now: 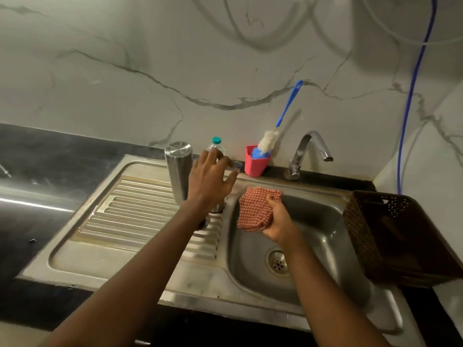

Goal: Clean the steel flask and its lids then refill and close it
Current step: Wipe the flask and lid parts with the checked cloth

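The steel flask [178, 169] stands on the ribbed drainboard [140, 209], seemingly upside down. My left hand [209, 180] hovers just right of it with fingers spread, empty, in front of a clear plastic water bottle with a teal cap [216, 144]. A round steel piece [218, 208], perhaps a lid, sits on the drainboard partly hidden under my left wrist. My right hand [276, 219] holds a bunched red checked cloth [255, 211] above the sink basin's left edge.
A pink cup [255, 164] behind the sink holds a blue-handled bottle brush [288, 106]. The chrome tap [308, 151] arches over the basin [325, 226], no water running. A brown woven basket [390, 236] rests on the basin's right rim. Black counter lies left.
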